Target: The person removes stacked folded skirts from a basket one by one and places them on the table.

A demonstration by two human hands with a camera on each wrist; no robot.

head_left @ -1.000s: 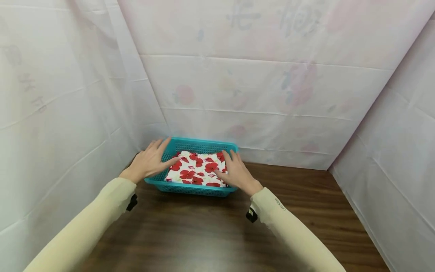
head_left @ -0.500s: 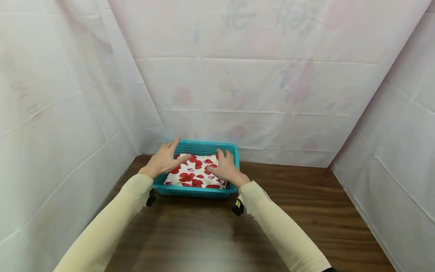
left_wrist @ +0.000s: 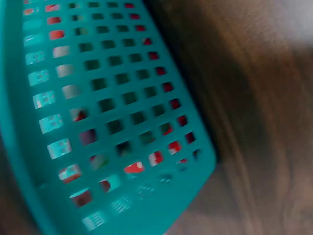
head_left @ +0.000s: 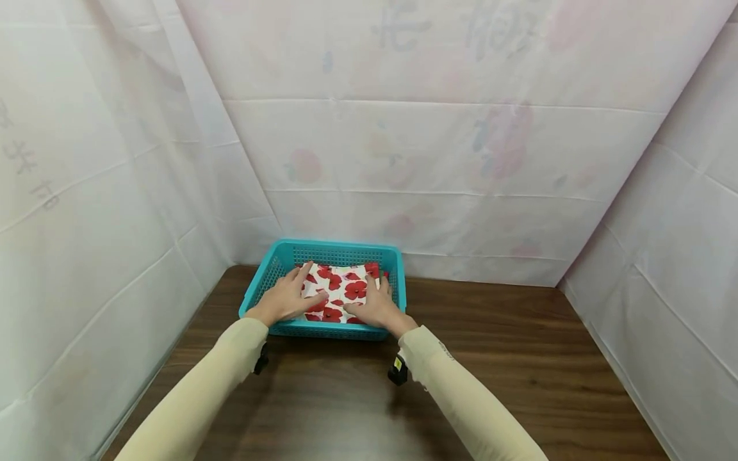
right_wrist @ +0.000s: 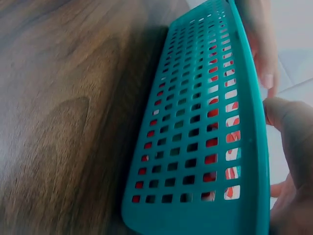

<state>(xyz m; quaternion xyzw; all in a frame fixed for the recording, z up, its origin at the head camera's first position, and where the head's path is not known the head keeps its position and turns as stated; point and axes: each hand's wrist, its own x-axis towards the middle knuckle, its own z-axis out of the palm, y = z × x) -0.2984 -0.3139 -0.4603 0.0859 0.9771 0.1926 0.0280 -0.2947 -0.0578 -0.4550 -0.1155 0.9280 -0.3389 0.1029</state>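
A folded white cloth with red flowers (head_left: 340,293) lies inside a teal plastic basket (head_left: 337,245). My left hand (head_left: 286,298) reaches over the basket's near left rim, its fingers spread at the cloth's left side and its thumb on or just above the cloth. At the right side, my right hand (head_left: 377,306) lies over the cloth the same way, thumb pointing inward. The right wrist view shows part of my right hand (right_wrist: 293,142) above the basket's rim. Only the basket's perforated wall (left_wrist: 115,98) fills the left wrist view, with red and white showing through its holes.
The basket stands at the back left of a dark wooden table (head_left: 490,358). White printed sheets (head_left: 450,160) hang close behind it, and another sheet (head_left: 115,224) runs along the left side. A third sheet (head_left: 674,243) borders the right.
Both hands have come closer together and lowered into the basket, from hovering above it to the sides of the cloth. The basket appears in about the same place.
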